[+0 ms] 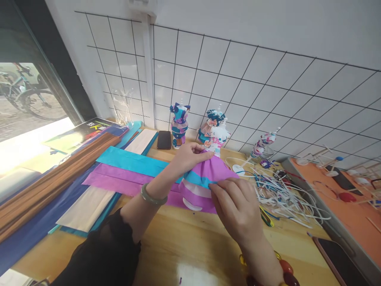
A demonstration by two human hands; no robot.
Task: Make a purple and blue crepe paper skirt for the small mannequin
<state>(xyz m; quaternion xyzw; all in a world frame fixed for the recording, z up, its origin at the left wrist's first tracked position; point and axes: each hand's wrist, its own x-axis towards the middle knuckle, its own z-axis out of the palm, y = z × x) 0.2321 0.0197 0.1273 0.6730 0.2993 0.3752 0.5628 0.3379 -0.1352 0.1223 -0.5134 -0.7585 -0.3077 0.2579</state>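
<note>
A small figure (219,134) with a white and pink upper part wears a wide purple paper skirt (216,169) with blue and pale bands. My left hand (190,157) grips it at the waist, where the purple paper is gathered. A jade-coloured bangle sits on that wrist. The fingers of my right hand (238,202) pinch the skirt at its blue band, on the near right side. Under the skirt a white round base (192,205) shows in part. Strips of blue paper (133,161) and purple paper (114,176) lie to the left, partly behind my left arm.
Two dressed figures (179,125) stand at the wall grid, beside a dark phone (164,140). Brown paper (59,176) lies far left. On the right are tangled white strips (285,194), scissors (266,216), an orange tray (336,194) and another phone (342,258).
</note>
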